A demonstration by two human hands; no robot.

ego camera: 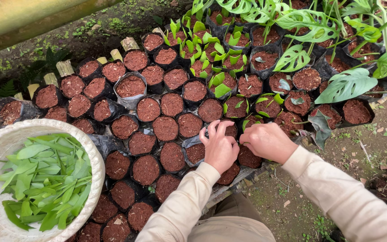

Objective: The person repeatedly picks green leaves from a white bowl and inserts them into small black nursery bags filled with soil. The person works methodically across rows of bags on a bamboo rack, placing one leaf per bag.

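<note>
Left hand (pixel 220 148), fingers spread, and right hand (pixel 267 141), curled, press one soil-filled bag (pixel 236 131); grip unclear; neighbouring bags (pixel 195 152) could tip.

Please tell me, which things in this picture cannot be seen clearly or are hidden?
- Head view: the bag under the left hand and right hand is covered by them; any cutting between the fingers is hidden.
- White basin of green leaves: cut off by the left and bottom edges.
- Big-leaf plants: cut off at top right.
- Rear bags: soil hidden by leaves.
</note>
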